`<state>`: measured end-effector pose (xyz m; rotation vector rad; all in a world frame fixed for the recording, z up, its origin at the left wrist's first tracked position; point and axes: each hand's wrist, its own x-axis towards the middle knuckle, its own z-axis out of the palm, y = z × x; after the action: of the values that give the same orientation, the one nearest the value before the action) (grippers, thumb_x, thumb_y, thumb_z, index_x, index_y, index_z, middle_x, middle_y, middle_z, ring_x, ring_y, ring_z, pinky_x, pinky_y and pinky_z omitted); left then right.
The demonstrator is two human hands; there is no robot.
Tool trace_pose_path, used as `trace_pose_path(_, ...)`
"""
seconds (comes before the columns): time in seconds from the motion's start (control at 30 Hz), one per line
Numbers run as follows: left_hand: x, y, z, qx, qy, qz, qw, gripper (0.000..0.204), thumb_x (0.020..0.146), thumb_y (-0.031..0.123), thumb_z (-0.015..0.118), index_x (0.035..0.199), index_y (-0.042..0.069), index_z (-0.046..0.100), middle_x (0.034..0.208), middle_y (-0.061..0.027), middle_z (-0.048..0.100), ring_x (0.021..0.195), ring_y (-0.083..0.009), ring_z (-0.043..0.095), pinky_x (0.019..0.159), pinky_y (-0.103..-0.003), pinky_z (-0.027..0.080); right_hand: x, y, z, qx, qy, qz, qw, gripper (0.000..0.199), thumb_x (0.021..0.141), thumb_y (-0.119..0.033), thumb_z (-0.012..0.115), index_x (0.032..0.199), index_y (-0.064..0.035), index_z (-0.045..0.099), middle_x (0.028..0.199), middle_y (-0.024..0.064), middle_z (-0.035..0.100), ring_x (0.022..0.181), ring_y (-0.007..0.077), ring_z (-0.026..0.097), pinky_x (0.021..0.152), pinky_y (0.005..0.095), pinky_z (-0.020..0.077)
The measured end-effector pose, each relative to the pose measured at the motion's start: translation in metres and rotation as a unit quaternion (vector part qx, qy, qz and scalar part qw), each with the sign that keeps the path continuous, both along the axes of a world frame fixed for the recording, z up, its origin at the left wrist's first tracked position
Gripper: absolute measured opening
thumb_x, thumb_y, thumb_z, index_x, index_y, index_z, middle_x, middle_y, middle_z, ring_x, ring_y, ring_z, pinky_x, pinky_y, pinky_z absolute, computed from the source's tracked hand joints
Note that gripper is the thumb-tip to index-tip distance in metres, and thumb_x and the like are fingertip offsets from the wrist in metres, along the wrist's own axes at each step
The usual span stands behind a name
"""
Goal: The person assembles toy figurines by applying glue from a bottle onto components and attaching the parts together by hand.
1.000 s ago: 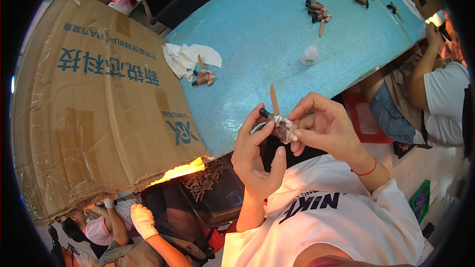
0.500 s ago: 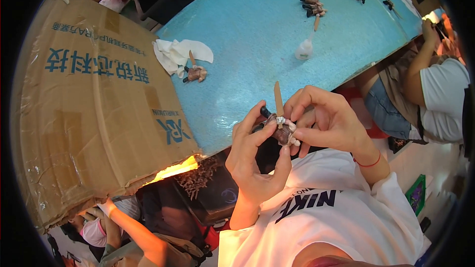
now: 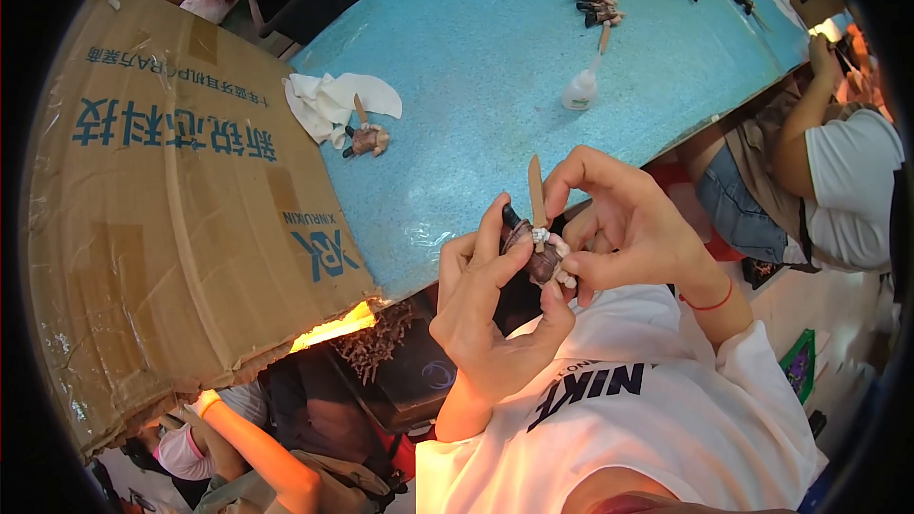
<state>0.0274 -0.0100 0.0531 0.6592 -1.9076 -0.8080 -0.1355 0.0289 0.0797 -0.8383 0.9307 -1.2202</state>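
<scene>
With the held figurine as the dial's centre, the wearer's white shirt [image 3: 619,428] lies nearest, between 5 and 6 o'clock. Just above it, the hands hold a small brown figurine [image 3: 545,265] clear of the bench [image 3: 438,162]: the left hand [image 3: 481,300] pinches its body between thumb and fingertips from 8 o'clock, while the right hand [image 3: 638,243], curled with thumb and index finger nearly meeting, grips its pale parts from 2 o'clock. The figurine's dark boots point to 11, and a tan blade-shaped piece [image 3: 535,188] rises from it toward 12. Brown pieces [image 3: 376,352] are heaped at 8; brown cardboard [image 3: 190,257] spreads around 9. Farther, at 10, a second figurine [image 3: 367,140] lies beside a crumpled white cloth [image 3: 319,114]. A white bottle [image 3: 579,92] stands just past 12, and beyond it more figurines [image 3: 595,11] lie clustered along the bench's far part.
</scene>
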Motion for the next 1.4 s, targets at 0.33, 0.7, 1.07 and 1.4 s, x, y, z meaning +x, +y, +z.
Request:
trace_pose_path(0.33, -0.001, 0.002, -0.007, -0.011, 0.011, 0.019, 1.000, 0.041, 0.058, -0.002, 0.067, 0.098, -0.004, 0.057, 0.107, -0.0294, 0.059, 0.076, -0.0290, 0.056, 0.068, -0.034, 0.049, 0.002, -0.001, -0.003, -0.005, 0.013, 0.004, 1.000, 0.030, 0.071, 0.010, 0.055, 0.096, 0.0012, 0.041, 0.097, 0.0086, 0.048, 0.066, 0.0138, 0.064, 0.052, 0.0204, 0.0513)
trace_pose_path(0.7, 0.003, -0.007, -0.005, 0.032, -0.015, -0.024, 0.999, 0.043, 0.060, -0.005, 0.066, 0.103, -0.003, 0.059, 0.112, -0.0286, 0.057, 0.080, -0.0280, 0.056, 0.073, -0.034, 0.048, -0.001, -0.003, -0.004, 0.007, 0.019, -0.016, 1.000, 0.029, 0.074, 0.007, 0.056, 0.099, 0.0018, 0.042, 0.095, 0.0093, 0.050, 0.064, 0.0156, 0.064, 0.053, 0.0223, 0.0520)
trace_pose_path(1.07, 0.005, -0.001, -0.022, 0.511, 0.338, -0.168, 0.772, 0.035, 0.087, 0.009, 0.041, 0.115, -0.012, 0.048, 0.114, -0.0254, 0.054, 0.100, -0.0341, 0.058, 0.086, -0.042, 0.047, 0.000, 0.006, -0.014, -0.072, 0.102, -0.098, 0.987, 0.040, 0.075, 0.001, 0.065, 0.112, 0.0004, 0.050, 0.094, 0.0073, 0.054, 0.071, 0.0109, 0.061, 0.050, 0.0198, 0.0498)
trace_pose_path(1.4, 0.005, 0.005, -0.032, 0.633, 0.484, -0.285, 0.532, 0.039, 0.086, 0.023, 0.046, 0.117, -0.001, 0.051, 0.116, -0.0133, 0.056, 0.108, -0.0244, 0.052, 0.094, -0.042, 0.038, 0.020, 0.012, -0.011, -0.302, 0.507, -0.188, 0.785, 0.035, 0.059, -0.002, 0.069, 0.092, 0.0009, 0.057, 0.096, 0.0091, 0.054, 0.070, 0.0196, 0.053, 0.055, 0.0272, 0.0476)
